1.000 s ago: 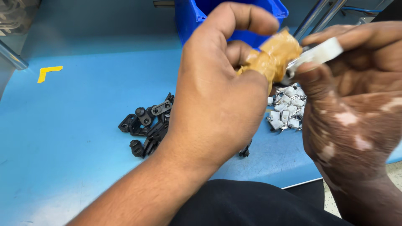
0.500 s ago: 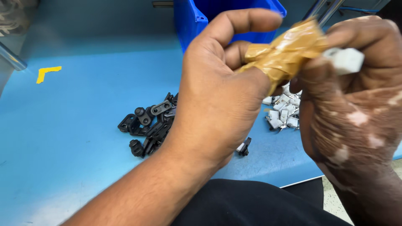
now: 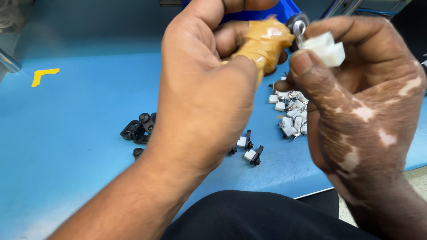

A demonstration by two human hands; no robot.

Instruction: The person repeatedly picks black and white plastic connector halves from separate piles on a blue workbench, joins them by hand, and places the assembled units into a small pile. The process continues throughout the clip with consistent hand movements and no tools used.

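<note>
Blue table (image 3: pixel 66 146) fills the view, and a blue bin (image 3: pixel 284 10) sits at twelve o'clock behind the hands. The left hand (image 3: pixel 209 93) is raised over the middle, fingers closed around a small dark part with a round metal ring (image 3: pixel 297 23), its fingertip wrapped in tan tape (image 3: pixel 264 42). The right hand (image 3: pixel 356 115) is at three o'clock, thumb and forefinger clamped on a small white plastic block (image 3: pixel 327 48), which touches the ring. On the table, a heap of white clips (image 3: pixel 291 113) lies between the hands; a pile of black parts (image 3: pixel 138 129) peeks out at nine o'clock of the left wrist. Two assembled black-and-white pieces (image 3: pixel 249 149) lie near six o'clock. A yellow corner mark (image 3: pixel 42 75) sits far out at ten o'clock.
</note>
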